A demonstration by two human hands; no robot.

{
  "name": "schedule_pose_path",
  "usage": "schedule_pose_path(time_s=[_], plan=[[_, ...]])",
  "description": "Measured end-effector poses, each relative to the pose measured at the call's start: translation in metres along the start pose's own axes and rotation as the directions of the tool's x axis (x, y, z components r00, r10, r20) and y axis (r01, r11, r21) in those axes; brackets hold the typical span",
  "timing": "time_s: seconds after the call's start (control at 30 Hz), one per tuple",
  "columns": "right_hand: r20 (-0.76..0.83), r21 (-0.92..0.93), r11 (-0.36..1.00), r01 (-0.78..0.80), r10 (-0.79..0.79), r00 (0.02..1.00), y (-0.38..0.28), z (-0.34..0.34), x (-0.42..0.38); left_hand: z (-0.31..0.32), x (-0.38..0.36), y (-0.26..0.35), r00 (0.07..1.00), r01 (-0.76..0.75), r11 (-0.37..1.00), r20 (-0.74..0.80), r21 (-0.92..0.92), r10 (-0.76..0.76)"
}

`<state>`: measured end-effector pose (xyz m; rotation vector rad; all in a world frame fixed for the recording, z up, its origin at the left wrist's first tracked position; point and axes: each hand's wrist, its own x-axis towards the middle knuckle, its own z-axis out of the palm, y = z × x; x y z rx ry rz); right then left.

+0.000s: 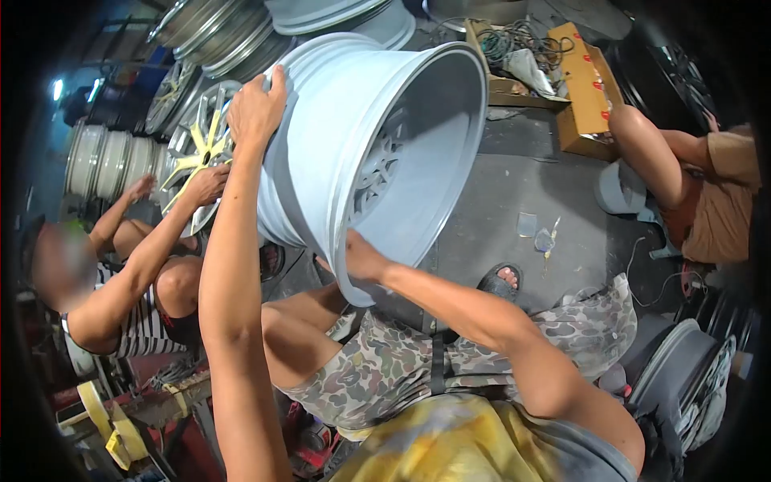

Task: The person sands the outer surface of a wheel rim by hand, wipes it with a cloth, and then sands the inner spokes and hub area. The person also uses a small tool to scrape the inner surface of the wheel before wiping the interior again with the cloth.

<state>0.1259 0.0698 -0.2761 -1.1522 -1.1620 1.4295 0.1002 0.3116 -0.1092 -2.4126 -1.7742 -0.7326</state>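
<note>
A large pale grey wheel rim (321,136) is tilted up in front of me, its open barrel facing right and its spokes showing deep inside. My left hand (257,108) lies against the rim's far upper left edge, fingers pointing up and bent over it. Low on the near side, my right hand (361,257) grips the lip of the barrel, with part of the fingers hidden inside and behind the edge.
At the left a seated co-worker (144,281) handles a spoked wheel (197,153) with yellow spokes. Another person (683,177) sits at the right. Cardboard boxes (582,88) with cables stand at the back. Yellow tape (120,438) hangs lower left. More rims (679,361) lie lower right.
</note>
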Motion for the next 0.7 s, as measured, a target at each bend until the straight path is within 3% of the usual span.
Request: schedule_pose_path(time_s=[0.03,0.07,0.1,0.17,0.23,0.27,0.43,0.5,0.53,0.6,0.63,0.67,0.7], plan=[[-0.01,0.371,0.927,0.046,-0.046,0.999,-0.044,-0.022,-0.012,-0.003,-0.002,0.002,1.0,-0.005,1.0,-0.003,0.001,0.005],[-0.033,0.686,0.722,0.091,-0.094,0.995,-0.067,-0.056,-0.025,-0.005,-0.003,0.003,1.0,-0.018,1.0,-0.013,-0.016,0.018],[-0.142,0.805,0.516,0.291,-0.309,0.94,-0.069,-0.101,-0.038,-0.005,-0.004,0.004,1.0,-0.011,1.0,0.0,0.0,0.011],[-0.431,0.721,0.542,0.431,-0.136,0.892,-0.15,-0.173,-0.099,-0.006,-0.008,0.01,0.999,-0.032,0.999,-0.016,0.009,0.032],[-0.656,0.489,0.604,0.63,-0.222,0.722,-0.168,-0.229,-0.153,-0.001,-0.019,0.025,0.998,-0.06,0.998,-0.002,-0.022,0.06],[-0.718,0.415,0.648,0.638,-0.198,0.668,-0.164,-0.254,-0.177,-0.007,-0.022,0.033,0.997,-0.069,0.997,0.024,-0.031,0.069],[-0.821,0.28,0.743,0.608,-0.143,0.553,-0.15,-0.288,-0.246,-0.043,-0.077,0.116,0.985,-0.169,0.985,-0.031,-0.041,0.168],[-0.906,0.123,0.825,0.551,-0.134,0.402,-0.15,-0.278,-0.252,-0.051,-0.095,0.144,0.978,-0.205,0.978,-0.041,-0.049,0.203],[-0.909,0.113,0.825,0.554,-0.139,0.392,-0.146,-0.28,-0.253,-0.055,-0.106,0.156,0.973,-0.231,0.972,-0.042,-0.046,0.229],[-0.857,-0.116,0.837,0.534,-0.356,0.373,-0.143,-0.284,-0.248,-0.06,-0.126,0.173,0.955,-0.29,0.955,-0.087,-0.064,0.284],[-0.856,-0.171,0.84,0.515,-0.386,0.345,-0.146,-0.283,-0.245,-0.064,-0.135,0.18,0.945,-0.326,0.945,-0.031,-0.037,0.325],[-0.853,-0.264,0.902,0.34,-0.384,0.355,-0.146,-0.291,-0.247,-0.067,-0.142,0.187,0.931,-0.363,0.932,0.028,-0.013,0.364],[-0.852,-0.277,0.9,0.337,-0.392,0.347,-0.145,-0.295,-0.251,-0.067,-0.143,0.19,0.93,-0.367,0.93,0.022,-0.024,0.367]])
